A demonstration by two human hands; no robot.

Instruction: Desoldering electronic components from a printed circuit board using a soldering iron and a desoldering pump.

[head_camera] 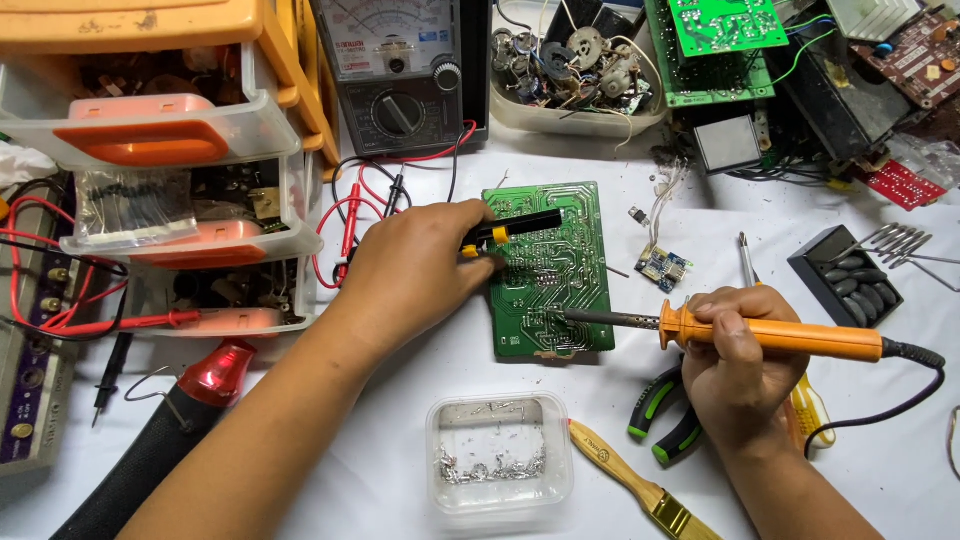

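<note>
A green circuit board (570, 230) lies solder-side up on the white table. My left hand (415, 270) rests on the board's left edge and grips a black and yellow pen-like tool (515, 228) lying across the board. My right hand (735, 365) holds an orange-handled soldering iron (790, 338), and the iron's metal tip (560, 317) touches the lower part of the board.
A clear tub with metal bits (498, 450) and a wooden brush (630, 480) sit near me. Pliers (660, 410) lie under my right hand. Orange parts drawers (160, 150), a multimeter (400, 70) with red and black leads, a bowl of parts (575, 70) and more boards (720, 45) ring the back.
</note>
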